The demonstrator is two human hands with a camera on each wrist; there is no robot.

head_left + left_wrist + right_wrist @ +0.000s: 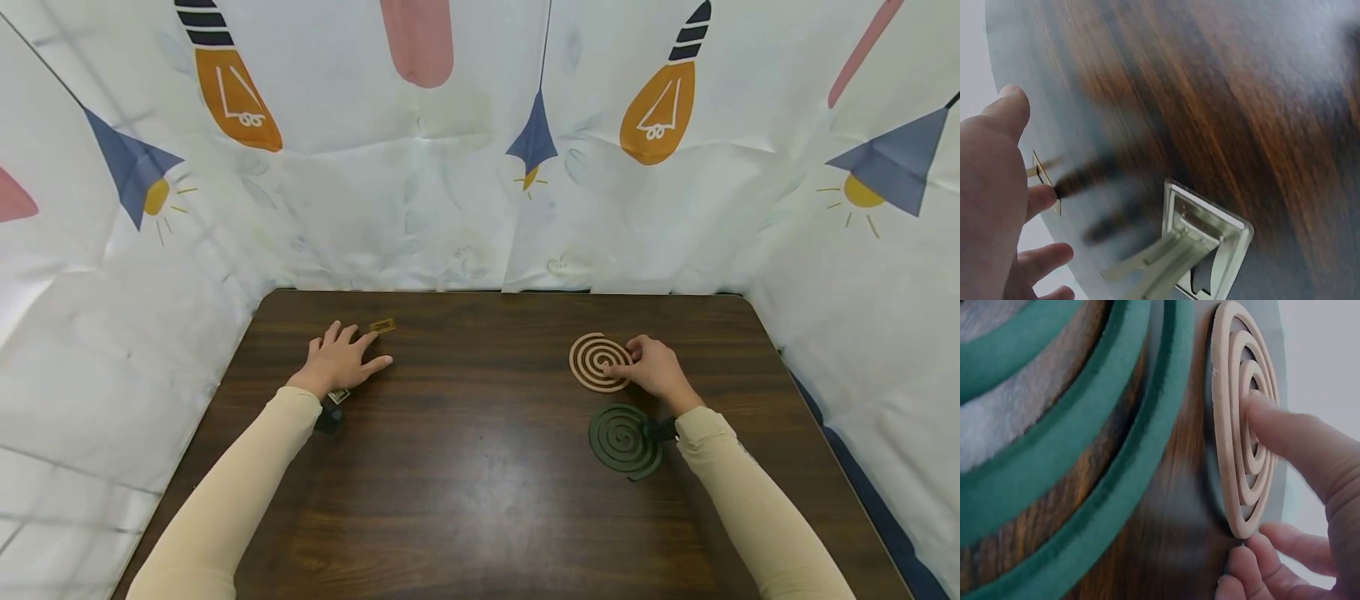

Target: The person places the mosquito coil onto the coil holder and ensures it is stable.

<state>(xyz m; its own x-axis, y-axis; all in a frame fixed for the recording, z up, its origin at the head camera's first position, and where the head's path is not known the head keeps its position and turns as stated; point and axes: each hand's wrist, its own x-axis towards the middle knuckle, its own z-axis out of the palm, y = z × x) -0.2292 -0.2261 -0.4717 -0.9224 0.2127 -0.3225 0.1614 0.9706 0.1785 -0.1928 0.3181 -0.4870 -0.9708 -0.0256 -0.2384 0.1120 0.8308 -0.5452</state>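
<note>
On the right half of the table lies a tan mosquito coil (588, 362), with a green mosquito coil (618, 442) nearer the front. My right hand (660, 369) holds the tan coil, thumb (1285, 431) on its centre and the other fingers bent at its rim. My left hand (333, 364) is spread at the far left, its index fingertip at a small gold-coloured metal coil stand (382, 325). A silver-coloured metal coil stand (1241, 240), its prongs raised, sits by the left wrist, partly hidden by the hand in the head view.
The dark wood-grain table (480, 467) has rounded far corners. White cloth (450, 208) printed with lamps and bulbs hangs behind it and along both sides. The right wrist strap (662, 429) overlaps the green coil in the head view.
</note>
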